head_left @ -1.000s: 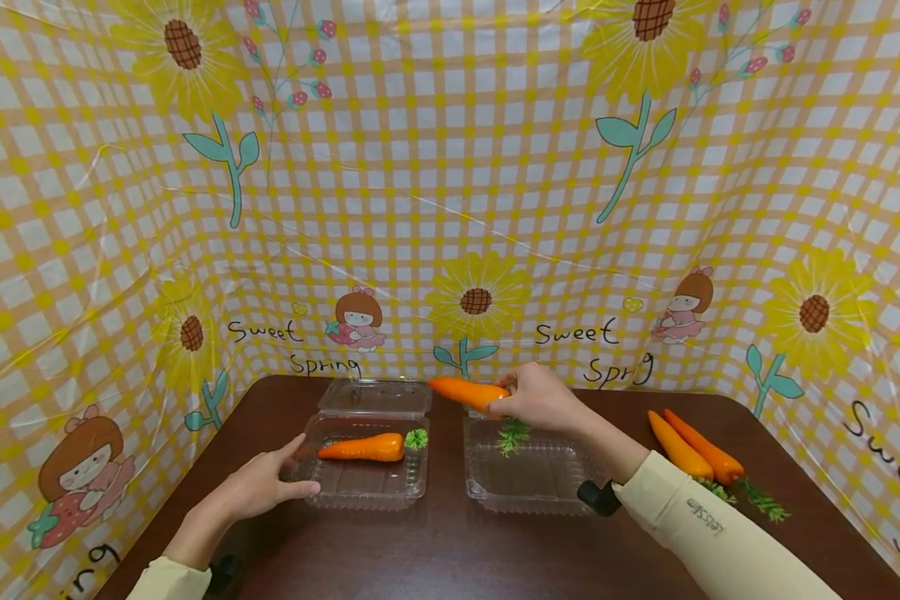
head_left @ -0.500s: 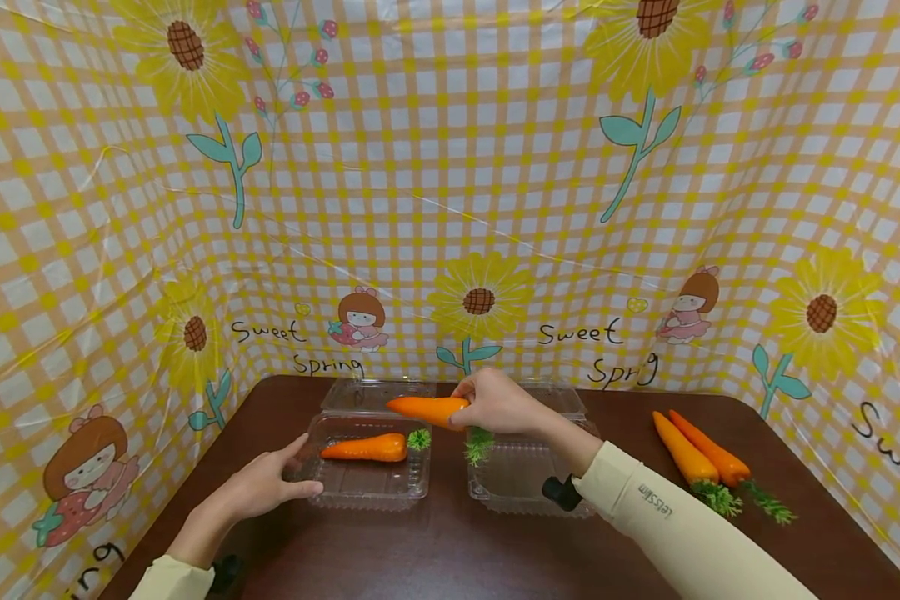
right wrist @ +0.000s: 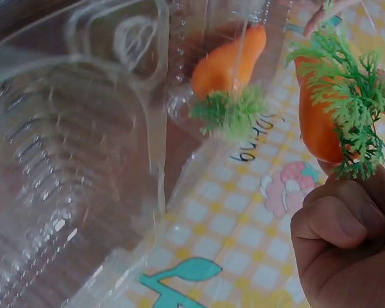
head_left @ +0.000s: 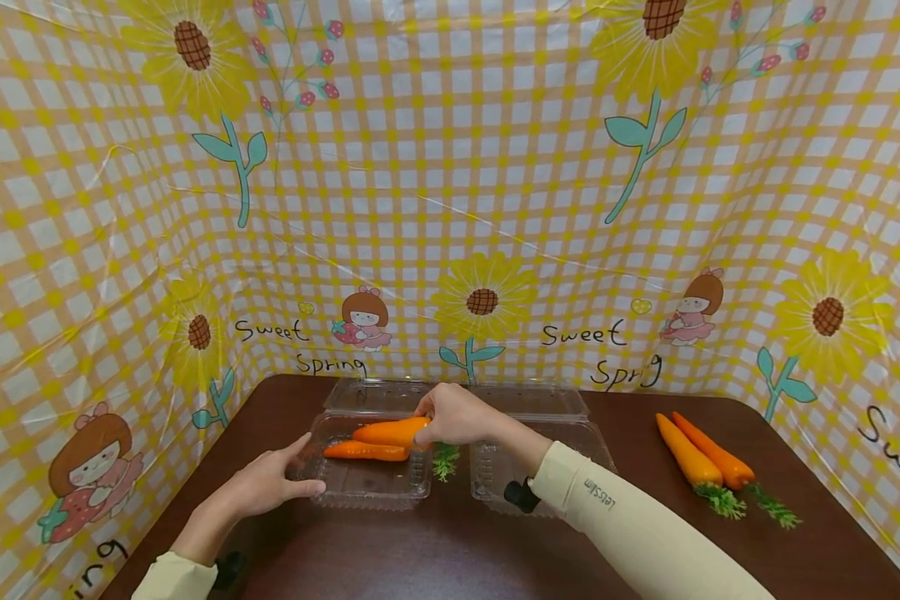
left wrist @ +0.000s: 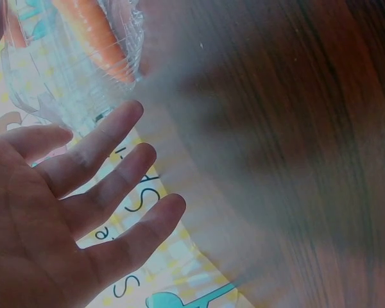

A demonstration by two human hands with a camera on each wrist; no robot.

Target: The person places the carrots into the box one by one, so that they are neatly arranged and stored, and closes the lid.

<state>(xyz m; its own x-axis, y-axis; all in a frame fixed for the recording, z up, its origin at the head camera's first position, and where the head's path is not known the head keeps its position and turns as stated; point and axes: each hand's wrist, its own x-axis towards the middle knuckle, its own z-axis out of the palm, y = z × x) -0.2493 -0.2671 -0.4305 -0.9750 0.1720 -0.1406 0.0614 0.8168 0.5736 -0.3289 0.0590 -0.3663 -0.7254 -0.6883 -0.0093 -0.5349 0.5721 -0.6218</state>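
My right hand [head_left: 456, 414] pinches a carrot [head_left: 392, 432] near its leafy end, over the left clear plastic container [head_left: 375, 497]. The right wrist view shows green leaves [right wrist: 346, 96] hanging from this carrot above curled fingers. Just in front of it, a second carrot [head_left: 363, 451] lies inside the same container, its tip to the left; the held carrot partly covers it. At the container's left side my left hand [head_left: 270, 479] rests with thumb and fingers spread, touching or very near the rim. The left wrist view shows those fingers [left wrist: 115, 186] extended, holding nothing.
Another clear container [head_left: 495, 500] stands to the right, under my right forearm. Both containers' lids lie folded back toward the patterned cloth [head_left: 390, 208]. Two more carrots [head_left: 701, 454] with leaves lie at the right of the dark wooden table [head_left: 390, 554].
My right hand has carried the carrot left and down, from above the right container to over the left one. My left hand has stayed at the left container's side.
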